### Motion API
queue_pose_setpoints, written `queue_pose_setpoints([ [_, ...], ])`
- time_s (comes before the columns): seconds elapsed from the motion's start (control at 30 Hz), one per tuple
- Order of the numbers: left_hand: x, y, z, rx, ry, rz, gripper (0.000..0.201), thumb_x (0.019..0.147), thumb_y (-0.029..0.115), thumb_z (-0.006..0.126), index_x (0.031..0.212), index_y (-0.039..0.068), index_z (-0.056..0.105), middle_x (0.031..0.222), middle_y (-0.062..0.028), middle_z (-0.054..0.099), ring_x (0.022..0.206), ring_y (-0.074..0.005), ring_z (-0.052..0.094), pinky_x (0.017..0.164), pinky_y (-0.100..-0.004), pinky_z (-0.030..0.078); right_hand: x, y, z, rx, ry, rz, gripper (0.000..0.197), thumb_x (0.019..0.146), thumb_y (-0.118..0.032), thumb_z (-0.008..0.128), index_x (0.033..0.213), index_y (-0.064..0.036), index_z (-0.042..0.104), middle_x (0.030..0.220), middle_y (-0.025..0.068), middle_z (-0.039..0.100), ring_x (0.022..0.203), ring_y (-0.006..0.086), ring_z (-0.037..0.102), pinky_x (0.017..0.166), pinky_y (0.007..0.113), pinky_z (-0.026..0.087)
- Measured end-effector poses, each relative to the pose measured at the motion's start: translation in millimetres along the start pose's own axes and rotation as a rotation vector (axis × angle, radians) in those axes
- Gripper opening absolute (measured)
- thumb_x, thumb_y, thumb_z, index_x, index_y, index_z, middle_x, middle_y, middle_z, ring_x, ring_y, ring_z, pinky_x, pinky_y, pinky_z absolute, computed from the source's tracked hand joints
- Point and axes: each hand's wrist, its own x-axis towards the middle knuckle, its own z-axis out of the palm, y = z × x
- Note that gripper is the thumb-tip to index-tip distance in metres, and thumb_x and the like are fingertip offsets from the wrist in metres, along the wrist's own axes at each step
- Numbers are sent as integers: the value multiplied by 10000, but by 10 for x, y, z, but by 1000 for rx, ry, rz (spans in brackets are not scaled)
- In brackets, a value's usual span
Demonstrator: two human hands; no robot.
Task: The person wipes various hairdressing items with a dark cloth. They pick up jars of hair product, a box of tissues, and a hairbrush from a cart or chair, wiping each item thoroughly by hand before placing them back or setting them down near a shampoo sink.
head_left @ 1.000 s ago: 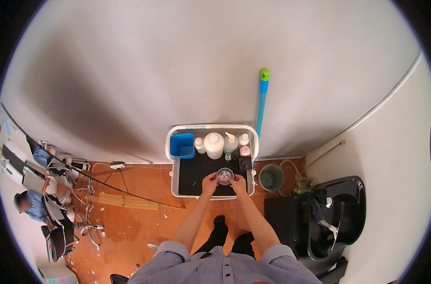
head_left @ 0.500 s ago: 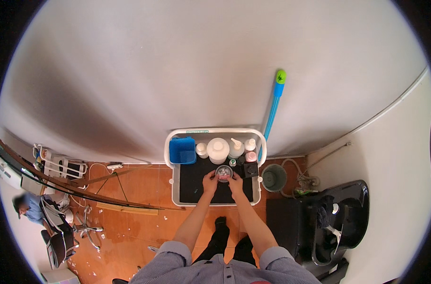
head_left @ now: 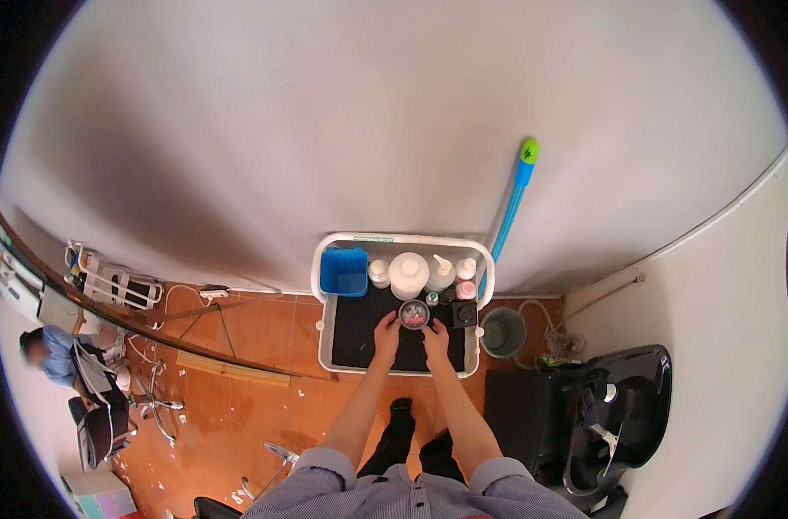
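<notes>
A small round grey jar (head_left: 414,314) with a printed top sits on the black mat (head_left: 359,333) of a white-rimmed trolley tray, in front of the white bottles. At its left side is my left hand (head_left: 386,339), with fingertips close to the rim and fingers apart. My right hand (head_left: 436,343) lies just off the jar's lower right, its fingers spread too. Whether any fingertip still touches the jar is too small to tell. Beside it on the right are a small green-capped bottle (head_left: 432,298) and a black square box (head_left: 464,314).
Along the tray's back stand a blue bin (head_left: 344,272), a large white bottle (head_left: 408,276), a pump bottle (head_left: 442,273) and a pink-labelled jar (head_left: 466,290). A blue pole (head_left: 508,221) leans on the wall. Right are a grey bucket (head_left: 504,333) and black wash basin (head_left: 629,415). A person (head_left: 61,355) sits far left.
Both hands have loosened from around the jar and drawn back slightly toward me, baring its top. The whole view has shifted a little, so the trolley appears farther right.
</notes>
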Motion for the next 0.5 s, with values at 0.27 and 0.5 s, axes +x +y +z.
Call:
queue_pose_setpoints([
  [0.27,-999,277,-121,-326,45,-85,204,910,173,465,1055,95,585,1018,-29,611,860,-104,557,714,-255,443,-872,-225,-348,79,-174,-122,287,837,-155,533,1113,-83,567,1037,29,580,910,129,533,721,280,428],
  [0.5,-2027,249,-262,-382,129,79,207,923,178,441,1035,79,585,979,-28,622,831,-106,571,677,-246,434,-1673,-326,-721,60,-455,-244,242,870,-185,488,1070,-88,584,1039,22,592,924,124,545,723,265,430],
])
